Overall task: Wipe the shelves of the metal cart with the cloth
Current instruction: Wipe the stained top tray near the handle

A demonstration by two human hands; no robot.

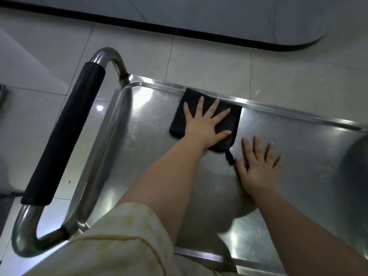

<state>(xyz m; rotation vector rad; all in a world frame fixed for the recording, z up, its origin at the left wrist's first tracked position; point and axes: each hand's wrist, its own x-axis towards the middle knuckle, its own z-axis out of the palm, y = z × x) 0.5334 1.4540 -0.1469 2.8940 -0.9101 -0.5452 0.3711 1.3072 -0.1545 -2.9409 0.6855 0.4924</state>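
The metal cart's top shelf (151, 148) is a shiny steel tray with a raised rim. A folded black cloth (184, 114) lies flat on it near the far rim, with a small loop hanging at its near corner. My left hand (207, 124) presses flat on the cloth with fingers spread. My right hand (258, 166) rests flat on the bare steel just right of the cloth, fingers apart, holding nothing.
The cart's push handle (65, 134), a steel tube with a black foam grip, arcs at the left end. Pale floor tiles (199, 60) surround the cart. A grey counter base with a dark edge (219, 34) runs along the back.
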